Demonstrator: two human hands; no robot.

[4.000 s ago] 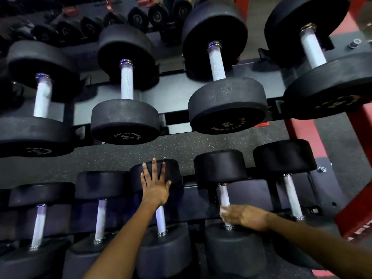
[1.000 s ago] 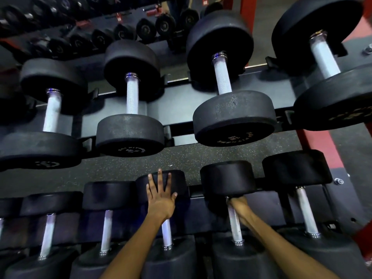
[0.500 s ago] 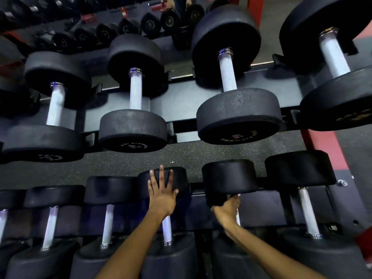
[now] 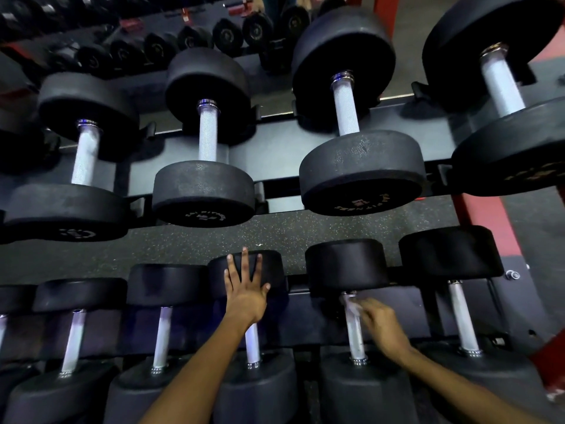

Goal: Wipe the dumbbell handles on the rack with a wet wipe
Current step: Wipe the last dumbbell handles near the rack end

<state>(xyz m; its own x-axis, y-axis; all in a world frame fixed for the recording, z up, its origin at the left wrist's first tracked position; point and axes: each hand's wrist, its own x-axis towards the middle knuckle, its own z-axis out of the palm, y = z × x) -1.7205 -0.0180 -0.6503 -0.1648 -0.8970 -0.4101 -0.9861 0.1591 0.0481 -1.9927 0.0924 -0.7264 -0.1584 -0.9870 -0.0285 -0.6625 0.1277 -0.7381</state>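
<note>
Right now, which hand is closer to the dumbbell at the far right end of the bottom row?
Right. The right hand is at the neighbouring silver handle, holding a white wipe, one dumbbell from the black end dumbbell. The left hand rests flat two dumbbells away.

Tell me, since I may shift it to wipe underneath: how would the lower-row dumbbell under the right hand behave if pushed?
That dumbbell looks heavy: thick black heads on a short metal handle. Its round heads would probably roll on a flat surface, but the rack seems to cradle it. The handle looks textured, so the right hand with its wipe likely won't slip.
</note>
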